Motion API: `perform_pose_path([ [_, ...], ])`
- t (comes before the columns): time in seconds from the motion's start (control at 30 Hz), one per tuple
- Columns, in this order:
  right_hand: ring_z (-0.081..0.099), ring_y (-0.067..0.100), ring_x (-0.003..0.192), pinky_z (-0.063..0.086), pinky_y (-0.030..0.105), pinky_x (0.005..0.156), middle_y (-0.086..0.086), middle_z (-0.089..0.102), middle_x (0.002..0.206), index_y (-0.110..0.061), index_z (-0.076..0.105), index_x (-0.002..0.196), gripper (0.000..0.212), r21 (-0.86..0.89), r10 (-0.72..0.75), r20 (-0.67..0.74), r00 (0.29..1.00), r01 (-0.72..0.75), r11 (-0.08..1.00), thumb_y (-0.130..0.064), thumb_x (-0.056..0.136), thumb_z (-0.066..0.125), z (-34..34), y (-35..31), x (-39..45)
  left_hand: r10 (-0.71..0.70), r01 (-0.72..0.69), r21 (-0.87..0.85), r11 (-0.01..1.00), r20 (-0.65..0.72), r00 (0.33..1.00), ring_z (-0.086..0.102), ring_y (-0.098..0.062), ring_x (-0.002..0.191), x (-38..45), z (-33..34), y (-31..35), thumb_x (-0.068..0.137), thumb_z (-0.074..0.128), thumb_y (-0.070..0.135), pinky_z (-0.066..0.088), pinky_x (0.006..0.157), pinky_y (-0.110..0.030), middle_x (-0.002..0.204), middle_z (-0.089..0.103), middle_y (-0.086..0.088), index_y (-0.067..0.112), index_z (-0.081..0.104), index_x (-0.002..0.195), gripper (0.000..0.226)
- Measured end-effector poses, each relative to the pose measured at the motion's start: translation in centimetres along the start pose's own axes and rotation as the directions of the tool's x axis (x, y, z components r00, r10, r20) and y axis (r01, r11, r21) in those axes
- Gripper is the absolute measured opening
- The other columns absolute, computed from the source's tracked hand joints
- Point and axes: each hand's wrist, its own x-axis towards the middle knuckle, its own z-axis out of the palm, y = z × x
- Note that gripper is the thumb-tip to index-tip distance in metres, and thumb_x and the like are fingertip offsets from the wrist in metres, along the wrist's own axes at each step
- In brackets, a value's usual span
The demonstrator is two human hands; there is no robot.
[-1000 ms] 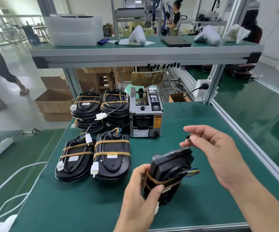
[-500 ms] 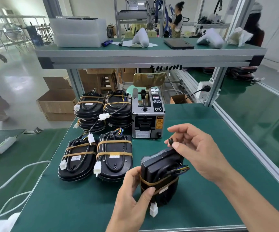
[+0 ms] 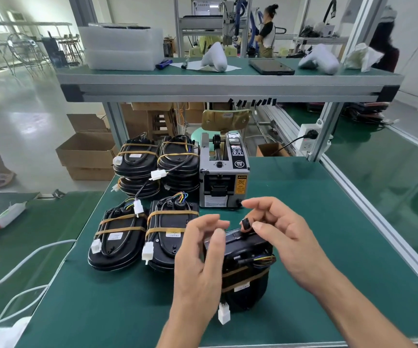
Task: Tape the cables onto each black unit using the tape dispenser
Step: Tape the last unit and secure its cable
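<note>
Both hands have risen: the left hand (image 3: 197,262), fingers spread, steadies an oval black plastic unit (image 3: 246,270), long axis pointing away, on the green bench mat (image 3: 328,247); the right hand (image 3: 282,237) pinches a small black tape piece (image 3: 246,225) at its far end.

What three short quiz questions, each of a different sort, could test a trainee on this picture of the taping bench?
1. True or false: the right hand pinches a small piece of black tape above the black unit in front.
2. Where does the tape dispenser stand? A) on the upper shelf B) on the green table, right of the stacked units C) on the floor
3. Fill in: a white ____ hangs below the front unit, near the left hand.

Key: 1 true; 2 B; 3 connector.
</note>
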Motion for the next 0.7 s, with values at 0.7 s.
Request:
perform_pose_path([
  [0.7,0.062,0.015,0.110,0.050,0.028,0.095,-0.012,0.067,0.108,-0.045,0.061,0.124,0.042,-0.265,-0.011,0.031,0.999,0.019,0.964,-0.023,0.089,0.058,0.4,-0.5,-1.0,-0.029,-0.005,0.345,0.939,0.094,0.995,0.063,-0.007,0.081,2.2,1.1,0.9,0.103,0.068,0.023,0.043,0.070,-0.014,0.087,0.068,0.015,0.034,0.064,0.088,0.019],
])
